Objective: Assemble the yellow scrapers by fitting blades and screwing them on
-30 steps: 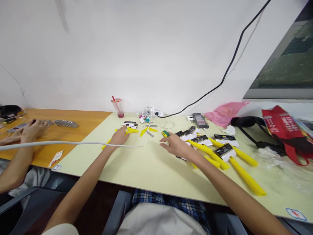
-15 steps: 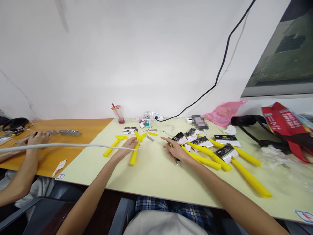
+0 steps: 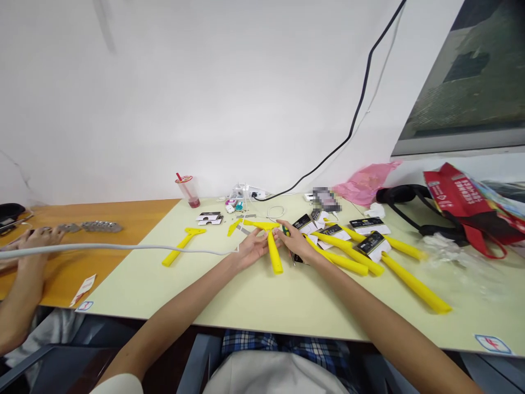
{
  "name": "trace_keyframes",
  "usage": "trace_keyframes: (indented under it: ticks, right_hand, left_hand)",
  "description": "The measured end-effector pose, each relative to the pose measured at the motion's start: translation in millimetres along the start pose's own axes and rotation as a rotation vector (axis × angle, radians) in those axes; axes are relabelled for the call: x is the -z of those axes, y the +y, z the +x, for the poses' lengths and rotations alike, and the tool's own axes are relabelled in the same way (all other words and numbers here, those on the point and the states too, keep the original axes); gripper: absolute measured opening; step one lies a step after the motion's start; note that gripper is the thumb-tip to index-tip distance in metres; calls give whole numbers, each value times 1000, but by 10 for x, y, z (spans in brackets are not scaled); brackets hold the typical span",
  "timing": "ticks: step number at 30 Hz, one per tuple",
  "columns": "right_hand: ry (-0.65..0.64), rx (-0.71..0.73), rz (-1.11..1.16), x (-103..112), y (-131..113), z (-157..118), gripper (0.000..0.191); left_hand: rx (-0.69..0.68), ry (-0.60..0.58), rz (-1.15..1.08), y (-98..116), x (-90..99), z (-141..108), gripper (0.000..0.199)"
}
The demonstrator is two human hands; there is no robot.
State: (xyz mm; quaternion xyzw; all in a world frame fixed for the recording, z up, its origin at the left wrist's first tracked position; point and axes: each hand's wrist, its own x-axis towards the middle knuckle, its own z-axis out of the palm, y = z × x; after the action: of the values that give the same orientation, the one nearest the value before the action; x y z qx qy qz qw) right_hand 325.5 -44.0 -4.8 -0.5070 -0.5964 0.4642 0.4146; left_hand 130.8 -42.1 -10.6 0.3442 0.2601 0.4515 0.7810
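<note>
In the head view, my left hand holds a yellow T-shaped scraper near its head, handle pointing toward me. Close by on the right, my right hand is closed round a screwdriver with a green and black handle; its thin metal shaft points down. My right fingertips are at the scraper's head, and I cannot tell whether they press on it. A second yellow scraper lies to the left. Behind my left hand are a small yellow piece and flat grey metal strips.
Several yellow handles with black-and-white cards lie on the right. Behind stand a drink cup and a power strip. A white cable crosses in front. At left, another person's hands rest on an orange table.
My left hand has picked up the yellow scraper and carried it right, up to my right hand. The view has shifted slightly to the right.
</note>
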Motion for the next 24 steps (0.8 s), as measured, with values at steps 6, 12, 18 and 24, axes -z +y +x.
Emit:
trace_keyframes:
  ticks: [6,12,18,24]
  right_hand:
    - [-14,-37,208,-17,18,20,57]
    - [-219,-112,311,-60,-23,-34,47]
    - [-252,-210,359,-101,-107,-115,34]
    - [-210,-186,428,-152,-78,-103,22]
  left_hand:
    - [-152,80,-67,0,-93,212,58]
    - [-279,-8,117,154,-14,167,77]
    - [-375,34,578,292,146,98,61]
    - [-493,187,872,502,439,190,54]
